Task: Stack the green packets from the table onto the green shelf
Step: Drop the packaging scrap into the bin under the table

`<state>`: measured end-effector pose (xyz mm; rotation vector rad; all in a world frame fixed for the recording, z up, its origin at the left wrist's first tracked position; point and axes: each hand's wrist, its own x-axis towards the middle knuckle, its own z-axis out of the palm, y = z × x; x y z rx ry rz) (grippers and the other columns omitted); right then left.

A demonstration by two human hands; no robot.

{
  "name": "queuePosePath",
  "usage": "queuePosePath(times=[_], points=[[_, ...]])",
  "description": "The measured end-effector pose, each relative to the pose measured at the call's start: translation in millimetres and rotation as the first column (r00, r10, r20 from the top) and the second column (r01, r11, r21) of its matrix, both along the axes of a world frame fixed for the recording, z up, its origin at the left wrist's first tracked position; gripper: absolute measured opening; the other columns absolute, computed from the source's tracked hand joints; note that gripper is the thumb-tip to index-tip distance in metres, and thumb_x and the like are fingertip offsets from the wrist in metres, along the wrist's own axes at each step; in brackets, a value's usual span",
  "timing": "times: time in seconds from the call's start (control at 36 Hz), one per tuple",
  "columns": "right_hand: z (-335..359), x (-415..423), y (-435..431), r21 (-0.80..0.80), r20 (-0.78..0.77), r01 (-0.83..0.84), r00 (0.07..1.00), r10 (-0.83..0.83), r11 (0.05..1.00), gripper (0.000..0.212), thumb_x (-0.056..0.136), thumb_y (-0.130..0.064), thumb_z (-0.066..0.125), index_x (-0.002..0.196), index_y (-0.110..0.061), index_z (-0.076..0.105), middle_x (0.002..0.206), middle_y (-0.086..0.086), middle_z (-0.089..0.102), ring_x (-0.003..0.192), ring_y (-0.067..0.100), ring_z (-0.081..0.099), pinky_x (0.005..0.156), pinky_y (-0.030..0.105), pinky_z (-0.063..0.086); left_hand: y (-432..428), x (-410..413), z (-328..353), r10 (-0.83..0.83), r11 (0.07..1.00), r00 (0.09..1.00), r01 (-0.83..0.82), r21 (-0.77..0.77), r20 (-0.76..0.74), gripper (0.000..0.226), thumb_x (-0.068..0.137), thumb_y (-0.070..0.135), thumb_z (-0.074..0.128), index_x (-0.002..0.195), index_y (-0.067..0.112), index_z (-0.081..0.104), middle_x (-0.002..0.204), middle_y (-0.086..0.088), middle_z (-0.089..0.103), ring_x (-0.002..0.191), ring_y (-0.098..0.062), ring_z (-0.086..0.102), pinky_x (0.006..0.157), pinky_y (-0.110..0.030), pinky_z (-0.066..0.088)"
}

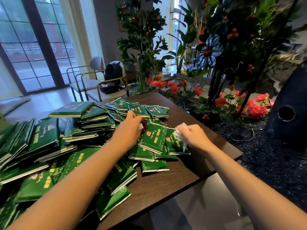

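Dozens of green packets (41, 143) lie heaped across the left and middle of the surface (179, 178), and the nearest reach its front edge. The green shelf is not in view. Further out, my left hand (131, 126) has its fingers curled round a dark red round object (144, 125). My right hand (195, 136) has its fingers clamped on a crumpled tissue (180, 132) over a packet.

Risk: both hands are occupied, so a packet grip would be weak. Nudging the heap could slide edge packets off.

Room: bare wood front-right. Chairs (93, 83) and plants (174, 85) crowd the far side.
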<state>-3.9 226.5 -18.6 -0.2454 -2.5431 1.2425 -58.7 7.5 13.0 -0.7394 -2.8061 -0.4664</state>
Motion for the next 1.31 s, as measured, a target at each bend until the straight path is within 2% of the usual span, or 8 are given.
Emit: queuePosePath(times=[0.11,0.25,0.42,0.69,0.81,0.92,1.08,1.31], points=[[5.6,-3.8,-6.3,-0.016,-0.008,-0.082,0.997,0.082,0.997,0.013,0.09,-0.012,0.056,0.081,-0.012,0.067,0.074,-0.004,0.059,0.066,0.01,0.052,0.058,0.025,0.041,3.4,-5.6,-0.7,0.03,0.979,1.0,-0.03,-0.2,-0.003,0.041,0.093,0.029,0.062,0.128,0.01,0.056,0.128,-0.007,0.043,0.106,-0.025,0.057,0.09,-0.041,0.054],[6.9,-7.3,-9.7,-0.066,-0.001,-0.143,0.99,0.144,0.987,0.026,0.087,-0.007,0.06,0.078,-0.031,0.065,0.087,-0.003,0.062,0.077,0.016,0.057,0.068,0.03,0.049,2.8,-6.9,0.2,0.019,0.963,0.999,-0.029,-0.269,-0.038,0.027,0.095,0.02,0.06,0.12,0.01,0.057,0.122,-0.006,0.05,0.104,-0.025,0.059,0.078,-0.032,0.049],[10.1,-3.4,-15.4,-0.099,0.01,-0.176,0.984,0.178,0.979,0.032,0.092,-0.029,0.061,0.061,-0.022,0.063,0.066,-0.01,0.061,0.072,0.006,0.055,0.08,0.033,0.044,-3.8,-3.8,5.7,-0.019,0.992,0.997,0.009,-0.127,-0.076,0.017,0.099,0.021,0.051,0.101,0.007,0.06,0.107,-0.007,0.053,0.095,-0.026,0.06,0.073,-0.032,0.045],[40.9,19.2,-37.5,-0.447,0.154,-0.152,0.958,0.243,0.882,0.058,0.093,-0.058,0.036,0.087,-0.008,0.067,0.074,0.005,0.059,0.054,0.012,0.056,0.042,0.012,0.038,-12.0,35.4,34.4,-0.212,0.947,0.971,0.231,0.223,-0.106,0.01,0.089,0.021,0.067,0.093,0.013,0.065,0.088,0.009,0.05,0.083,-0.009,0.045,0.073,-0.013,0.034],[40.3,25.5,-44.2,-0.573,0.085,-0.165,0.962,0.258,0.803,0.062,0.074,-0.069,0.056,0.1,-0.015,0.072,0.106,0.013,0.071,0.1,0.043,0.062,0.101,0.05,0.041,-8.7,61.2,36.3,-0.372,0.893,0.919,0.392,0.223,-0.129,0.013,0.086,0.02,0.07,0.096,0.012,0.068,0.095,0.006,0.055,0.089,-0.009,0.051,0.08,-0.019,0.04],[31.6,41.7,-30.9,-0.594,0.061,-0.076,0.988,0.139,0.801,0.041,0.094,-0.043,0.05,0.11,-0.01,0.067,0.113,0.012,0.067,0.099,0.026,0.062,0.103,0.042,0.041,1.7,74.6,30.4,-0.458,0.847,0.875,0.482,0.222,-0.156,0.017,0.084,0.022,0.073,0.096,0.011,0.069,0.095,0.005,0.057,0.087,-0.008,0.051,0.079,-0.009,0.037],[9.1,102.8,-4.8,-0.431,-0.039,-0.069,0.998,0.058,0.9,0.023,0.101,-0.026,0.041,0.113,-0.02,0.06,0.103,-0.015,0.064,0.082,-0.017,0.06,0.071,0.002,0.041,35.7,103.5,3.1,-0.527,0.776,0.85,0.471,0.421,0.02,0.018,0.079,0.038,0.076,0.083,0.024,0.066,0.083,0.016,0.058,0.079,0.0,0.052,0.076,-0.006,0.035],[-54.8,193.1,22.8,-0.461,0.063,0.157,0.988,-0.144,0.874,0.023,0.099,-0.018,0.045,0.103,-0.029,0.064,0.099,-0.009,0.069,0.086,0.0,0.063,0.075,0.014,0.047,87.6,159.7,-58.5,-0.544,0.675,0.758,0.141,0.724,0.359,0.011,0.094,0.008,0.055,0.094,0.018,0.06,0.085,0.009,0.062,0.074,0.007,0.054,0.069,-0.006,0.04]])
